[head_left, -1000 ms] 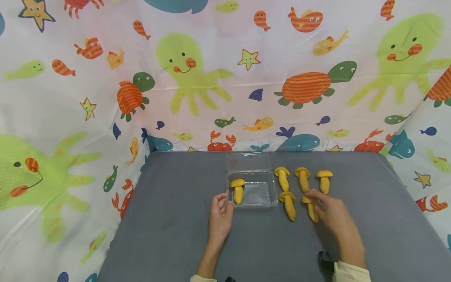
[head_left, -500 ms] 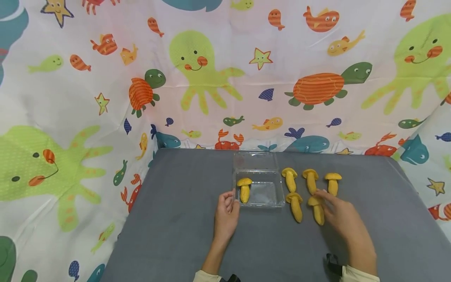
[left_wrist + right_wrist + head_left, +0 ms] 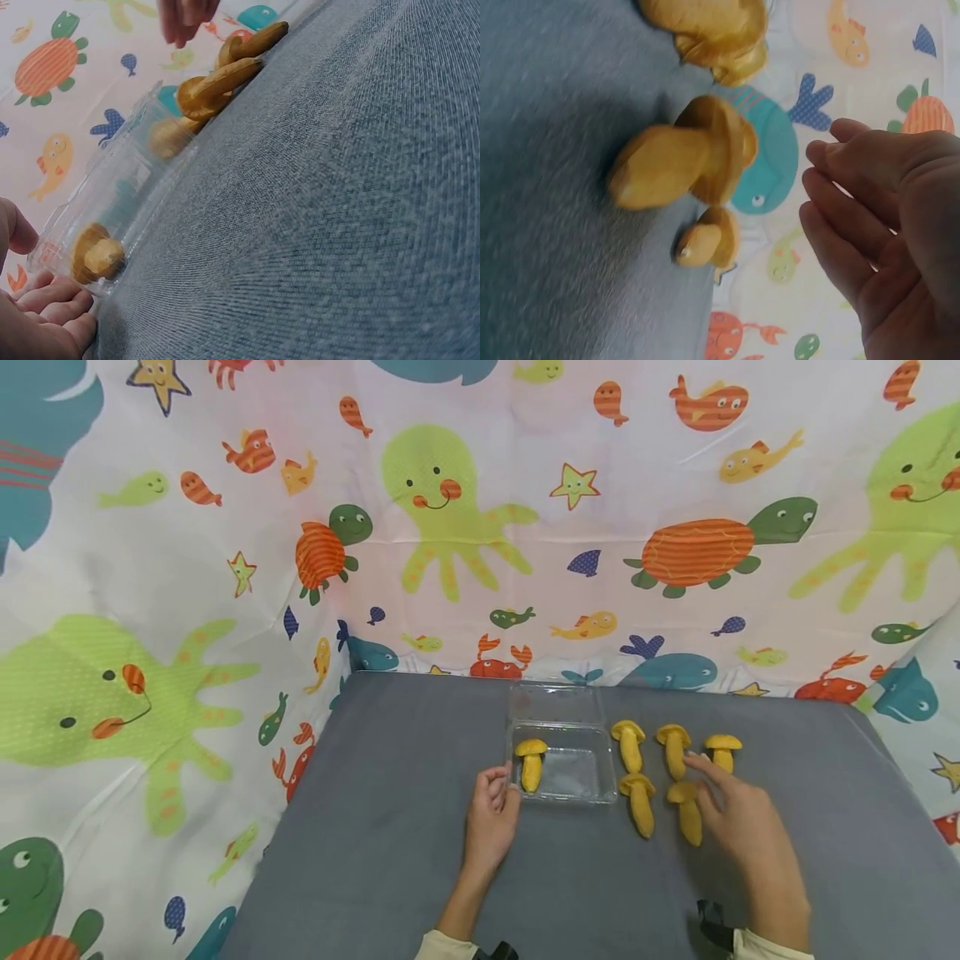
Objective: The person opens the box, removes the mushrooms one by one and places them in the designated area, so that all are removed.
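A clear plastic clamshell container point(image 3: 577, 768) lies with its lid folded back, one yellow toy mushroom point(image 3: 532, 767) inside at the left. My left hand point(image 3: 491, 822) holds the container's left edge; in the left wrist view, thumb and fingers point(image 3: 60, 307) lie either side of the corner. My right hand point(image 3: 753, 827) hovers over the mushrooms right of the container, fingers loosely bent and holding nothing. Closest below it is the front right mushroom point(image 3: 689, 818), also large in the right wrist view, where a gap separates it from the fingers.
More yellow mushrooms lie right of the container: one at front point(image 3: 639, 806) and three behind, including the far right mushroom point(image 3: 722, 748). A grey cloth-covered table point(image 3: 375, 827) carries everything. A curtain point(image 3: 480, 527) printed with sea animals hangs behind and at the sides.
The head view has turned slightly left, so the scene sits further right. My right hand has drawn slightly off the front right mushroom, baring more of it. The left hand stays at the container's edge.
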`<state>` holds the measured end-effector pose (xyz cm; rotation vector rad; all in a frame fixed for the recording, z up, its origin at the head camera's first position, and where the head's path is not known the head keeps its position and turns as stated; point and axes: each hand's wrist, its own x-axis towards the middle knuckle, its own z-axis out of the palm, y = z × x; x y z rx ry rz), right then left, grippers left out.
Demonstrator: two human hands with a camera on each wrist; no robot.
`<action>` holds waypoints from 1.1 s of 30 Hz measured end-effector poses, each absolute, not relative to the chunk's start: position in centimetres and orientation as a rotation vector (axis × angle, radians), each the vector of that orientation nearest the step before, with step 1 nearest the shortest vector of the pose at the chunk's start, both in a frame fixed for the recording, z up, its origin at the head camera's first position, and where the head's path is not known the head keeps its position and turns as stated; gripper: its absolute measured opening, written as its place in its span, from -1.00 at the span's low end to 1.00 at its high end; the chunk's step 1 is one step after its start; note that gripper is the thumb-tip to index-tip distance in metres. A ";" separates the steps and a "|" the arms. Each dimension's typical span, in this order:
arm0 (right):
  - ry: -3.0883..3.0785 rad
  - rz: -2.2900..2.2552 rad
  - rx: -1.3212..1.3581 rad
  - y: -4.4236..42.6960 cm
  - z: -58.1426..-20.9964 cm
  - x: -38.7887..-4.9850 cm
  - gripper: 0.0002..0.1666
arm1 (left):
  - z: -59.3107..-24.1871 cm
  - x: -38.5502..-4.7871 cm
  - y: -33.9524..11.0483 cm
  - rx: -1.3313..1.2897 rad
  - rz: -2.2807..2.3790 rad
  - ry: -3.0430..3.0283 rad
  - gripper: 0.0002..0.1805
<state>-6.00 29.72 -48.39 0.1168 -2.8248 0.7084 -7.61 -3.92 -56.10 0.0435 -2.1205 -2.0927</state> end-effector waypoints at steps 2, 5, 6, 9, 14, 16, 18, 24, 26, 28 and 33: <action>-2.779 0.708 0.139 29.2 -48.1 -6.2 -0.49 | -56.1 -7.6 -4.0 0.040 -2.084 -2.127 -0.68; -2.729 0.712 0.164 28.4 -47.7 -6.3 -0.52 | -56.3 -7.5 -3.9 0.037 -2.086 -2.140 -0.66; -2.716 0.717 0.175 28.1 -47.6 -6.4 -0.53 | -56.3 -7.5 -3.8 0.038 -2.088 -2.145 -0.66; -2.694 0.724 0.211 27.2 -47.3 -6.6 -0.55 | -56.3 -7.4 -3.7 0.050 -2.086 -2.152 -0.66; -2.671 0.734 0.290 26.0 -46.9 -7.5 -0.52 | -56.2 -7.6 -3.8 0.073 -2.071 -2.145 -0.68; -2.666 0.741 0.314 25.5 -46.8 -7.8 -0.50 | -56.1 -7.6 -3.9 0.079 -2.073 -2.143 -0.67; -2.674 0.752 0.321 25.1 -46.6 -8.0 -0.50 | -56.0 -7.5 -4.0 0.071 -2.075 -2.139 -0.67; -2.680 0.761 0.402 23.4 -45.9 -9.4 -0.52 | -55.7 -7.6 -3.9 0.056 -2.085 -2.136 -0.68; -2.672 0.762 0.456 22.7 -45.7 -10.1 -0.50 | -55.7 -7.7 -3.9 0.052 -2.085 -2.130 -0.67; -2.667 0.769 0.515 21.9 -45.6 -10.6 -0.47 | -55.8 -7.8 -3.9 0.051 -2.082 -2.127 -0.67; -2.706 0.764 0.628 20.1 -45.7 -11.3 -0.47 | -56.0 -7.8 -3.9 0.069 -2.080 -2.133 -0.67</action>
